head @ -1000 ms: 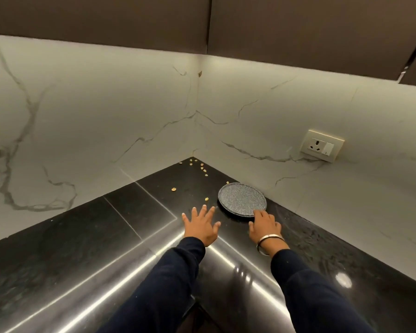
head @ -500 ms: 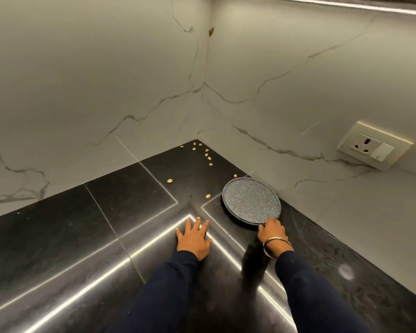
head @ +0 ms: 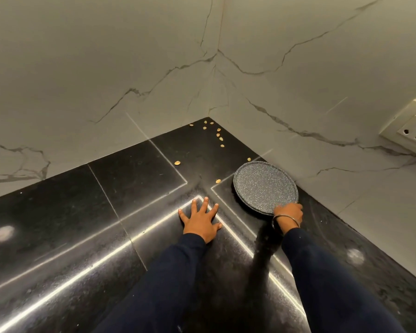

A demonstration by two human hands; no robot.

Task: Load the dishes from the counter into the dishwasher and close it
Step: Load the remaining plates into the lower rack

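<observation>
As before, right hand (head: 289, 211) grips plate (head: 264, 187) — left (head: 201, 221) flat.

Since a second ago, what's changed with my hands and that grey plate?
The left hand came down from hovering and now presses flat on the black counter, fingers spread. The right hand went from resting its fingers on the near rim of the grey plate to curling over it. The plate stayed put by the wall, and the scattered seeds too.

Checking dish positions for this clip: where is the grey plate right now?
In the head view, the grey plate lies flat on the black counter, right of centre against the marble wall, its near rim held by the right hand.
</observation>
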